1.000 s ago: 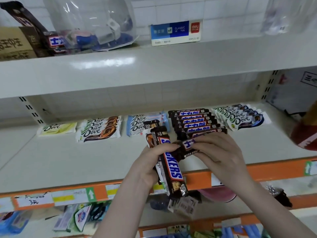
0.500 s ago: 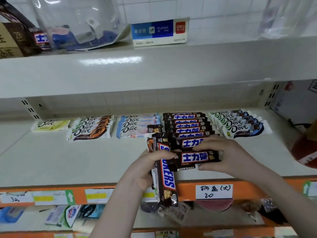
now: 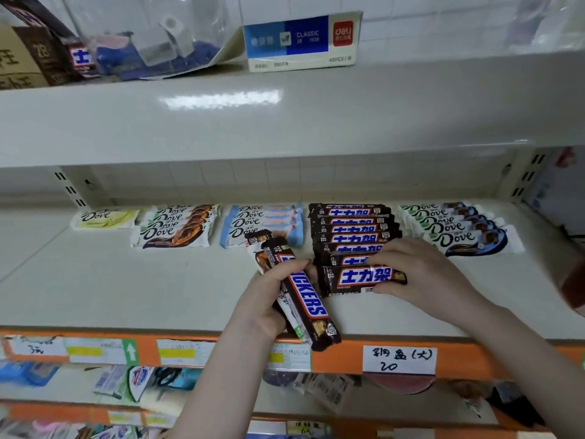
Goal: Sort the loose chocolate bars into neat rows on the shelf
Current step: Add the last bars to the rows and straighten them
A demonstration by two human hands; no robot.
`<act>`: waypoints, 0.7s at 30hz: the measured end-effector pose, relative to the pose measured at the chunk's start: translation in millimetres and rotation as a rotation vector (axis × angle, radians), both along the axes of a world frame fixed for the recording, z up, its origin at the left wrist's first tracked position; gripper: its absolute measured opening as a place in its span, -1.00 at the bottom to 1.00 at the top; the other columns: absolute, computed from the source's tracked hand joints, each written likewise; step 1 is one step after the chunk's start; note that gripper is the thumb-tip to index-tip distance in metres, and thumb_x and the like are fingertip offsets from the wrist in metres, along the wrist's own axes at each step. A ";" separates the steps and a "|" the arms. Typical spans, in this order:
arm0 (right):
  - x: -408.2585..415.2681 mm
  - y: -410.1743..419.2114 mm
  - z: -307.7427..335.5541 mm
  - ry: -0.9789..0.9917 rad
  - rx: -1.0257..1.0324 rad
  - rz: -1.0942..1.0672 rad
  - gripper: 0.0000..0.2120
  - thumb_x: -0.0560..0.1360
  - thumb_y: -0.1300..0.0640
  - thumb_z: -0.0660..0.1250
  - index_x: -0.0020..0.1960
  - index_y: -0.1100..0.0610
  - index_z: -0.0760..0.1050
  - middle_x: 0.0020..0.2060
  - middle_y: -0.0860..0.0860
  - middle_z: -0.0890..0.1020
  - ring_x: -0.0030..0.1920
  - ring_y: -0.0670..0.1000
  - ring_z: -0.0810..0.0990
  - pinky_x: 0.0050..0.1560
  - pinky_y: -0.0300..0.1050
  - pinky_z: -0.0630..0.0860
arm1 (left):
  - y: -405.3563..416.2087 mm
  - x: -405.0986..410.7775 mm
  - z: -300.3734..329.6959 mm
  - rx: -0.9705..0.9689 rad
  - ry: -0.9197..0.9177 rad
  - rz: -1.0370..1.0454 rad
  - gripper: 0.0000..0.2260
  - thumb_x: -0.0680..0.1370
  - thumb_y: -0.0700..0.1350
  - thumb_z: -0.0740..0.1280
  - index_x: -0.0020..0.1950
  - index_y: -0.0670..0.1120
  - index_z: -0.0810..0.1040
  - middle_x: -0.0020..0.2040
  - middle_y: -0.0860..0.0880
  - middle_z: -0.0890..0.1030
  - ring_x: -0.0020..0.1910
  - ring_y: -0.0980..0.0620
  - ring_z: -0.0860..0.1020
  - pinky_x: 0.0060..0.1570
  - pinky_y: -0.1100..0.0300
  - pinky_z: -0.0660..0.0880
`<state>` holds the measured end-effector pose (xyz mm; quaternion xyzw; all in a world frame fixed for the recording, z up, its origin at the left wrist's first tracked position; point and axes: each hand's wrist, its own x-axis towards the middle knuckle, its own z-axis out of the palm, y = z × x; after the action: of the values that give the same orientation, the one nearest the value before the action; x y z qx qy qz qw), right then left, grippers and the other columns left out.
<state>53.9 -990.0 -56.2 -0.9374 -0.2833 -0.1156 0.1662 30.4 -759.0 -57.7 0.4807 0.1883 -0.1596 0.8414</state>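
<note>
The right hand point(image 3: 424, 274) pinches one Snickers bar point(image 3: 364, 278) flat at the front of its row point(image 3: 351, 229) on the shelf point(image 3: 126, 286); the left hand point(image 3: 269, 299) grips a loose bundle point(image 3: 297, 296), which I think may slip and knock the row crooked.

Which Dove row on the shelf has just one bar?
The yellow-green Dove bar at far left, lying alone; the other three Dove rows overlap several bars each.

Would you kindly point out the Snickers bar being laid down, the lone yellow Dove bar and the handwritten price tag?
Snickers bar point(image 3: 364, 278), head view, blue lettering.
Yellow Dove bar point(image 3: 106, 218), head view, wrapper middle.
Handwritten price tag point(image 3: 399, 359), head view, paper centre.
</note>
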 end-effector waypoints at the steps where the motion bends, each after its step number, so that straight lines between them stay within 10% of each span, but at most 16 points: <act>1: 1.3 0.8 -0.2 0.009 0.005 -0.012 -0.63 0.32 0.05 0.48 0.11 0.08 0.57 -0.04 -0.02 0.58 -0.01 0.04 0.50 0.03 -0.11 0.36 | 0.5 0.3 -0.2 -0.006 -0.006 0.007 -0.76 0.21 -0.20 0.45 -0.16 -0.23 0.61 -0.28 -0.12 0.66 -0.35 -0.02 0.61 -0.27 0.16 0.60; 14: -9.0 7.7 6.8 -0.001 0.126 -0.094 -0.67 0.44 0.00 0.34 0.18 0.05 0.52 0.03 -0.06 0.56 0.09 -0.05 0.44 0.07 -0.30 0.17 | -3.6 -2.1 7.9 -0.226 -0.006 0.143 -0.88 0.41 -0.08 0.40 -0.18 -0.13 0.55 -0.38 -0.07 0.58 -0.40 0.00 0.55 -0.26 0.16 0.56; 21: -35.1 23.8 19.6 0.269 0.389 0.040 -0.55 0.31 -0.36 0.13 0.12 -0.25 0.48 -0.07 -0.31 0.56 -0.02 -0.32 0.51 -0.06 -0.38 0.42 | -16.4 -6.0 17.9 -0.248 -0.119 0.091 -0.81 0.51 -0.06 0.32 0.00 -0.18 0.55 -0.26 -0.16 0.67 -0.30 -0.13 0.66 -0.27 0.03 0.61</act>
<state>18.9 -966.2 -36.6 -0.8888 -0.2497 -0.0388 0.3824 24.4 -775.4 -39.8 0.3724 0.1386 -0.1144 0.9105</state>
